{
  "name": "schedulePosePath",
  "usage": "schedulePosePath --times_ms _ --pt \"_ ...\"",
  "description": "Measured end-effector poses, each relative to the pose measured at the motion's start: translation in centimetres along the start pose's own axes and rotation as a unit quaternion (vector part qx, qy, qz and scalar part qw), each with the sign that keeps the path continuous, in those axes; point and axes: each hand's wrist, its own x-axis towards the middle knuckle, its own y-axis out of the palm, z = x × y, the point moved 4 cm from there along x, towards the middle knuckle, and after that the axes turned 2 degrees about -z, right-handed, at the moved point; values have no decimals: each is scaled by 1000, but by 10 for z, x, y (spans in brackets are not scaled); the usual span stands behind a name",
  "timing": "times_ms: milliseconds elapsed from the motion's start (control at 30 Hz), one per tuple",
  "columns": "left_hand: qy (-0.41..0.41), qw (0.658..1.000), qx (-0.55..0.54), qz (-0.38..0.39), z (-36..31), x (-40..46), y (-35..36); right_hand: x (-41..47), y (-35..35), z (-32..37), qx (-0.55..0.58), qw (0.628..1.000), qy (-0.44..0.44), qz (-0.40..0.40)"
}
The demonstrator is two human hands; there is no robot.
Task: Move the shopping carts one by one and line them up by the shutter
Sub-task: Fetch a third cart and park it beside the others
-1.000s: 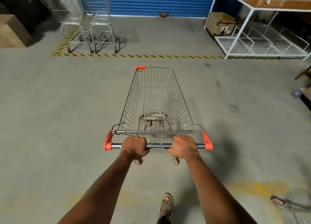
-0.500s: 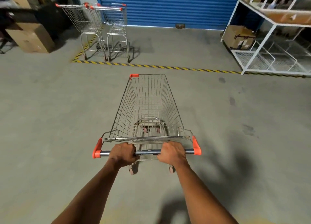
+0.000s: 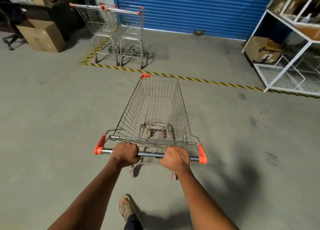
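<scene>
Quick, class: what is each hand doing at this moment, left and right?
Left hand: closed around the cart handle.
Right hand: closed around the same cart handle.

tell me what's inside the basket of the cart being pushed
Nothing is loaded in the cart basket. Through its wire bottom only the lower frame, reddish wheels and floor show. The left hand and right hand cover parts of the handle.
</scene>
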Motion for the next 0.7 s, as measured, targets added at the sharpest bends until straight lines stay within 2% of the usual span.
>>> schedulePosePath --times_ms 200,367,700 --pt "11 999 -25 18 65 98 -15 110 -33 17 8 999 5 38" --pt "27 998 -44 21 110 171 -34 203 -43 23 -17 1000 14 21" --pt "37 999 -33 10 198 344 -70 407 -67 23 -45 998 26 36"
